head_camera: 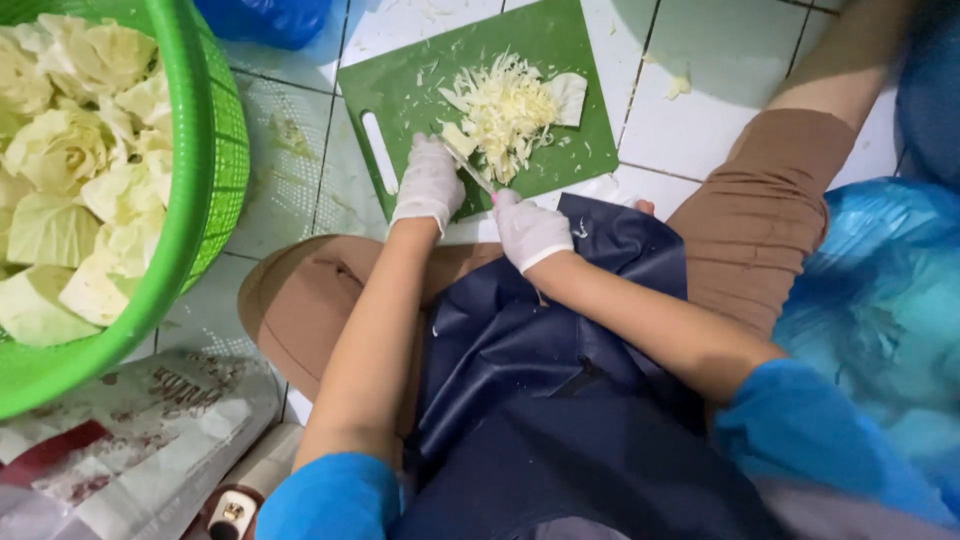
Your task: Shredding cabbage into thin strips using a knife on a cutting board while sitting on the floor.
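Observation:
A green cutting board (pixel 400 80) lies on the white tiled floor in front of me. A heap of shredded cabbage (pixel 505 110) sits on it, with a larger cabbage piece (pixel 570 97) at its right edge. My left hand (pixel 430 183), in a white glove, rests at the board's near edge beside the shreds. My right hand (pixel 527 232), also gloved, grips a knife (pixel 470 168) whose blade points up-left into the cabbage heap. A dark blue apron covers my lap.
A large green plastic basket (pixel 215 150) full of cabbage chunks stands at the left. Blue plastic bags lie at the right (pixel 880 300) and at the top (pixel 265 18). Printed sacks (pixel 130 440) lie at the lower left. Cabbage scraps dot the floor tiles.

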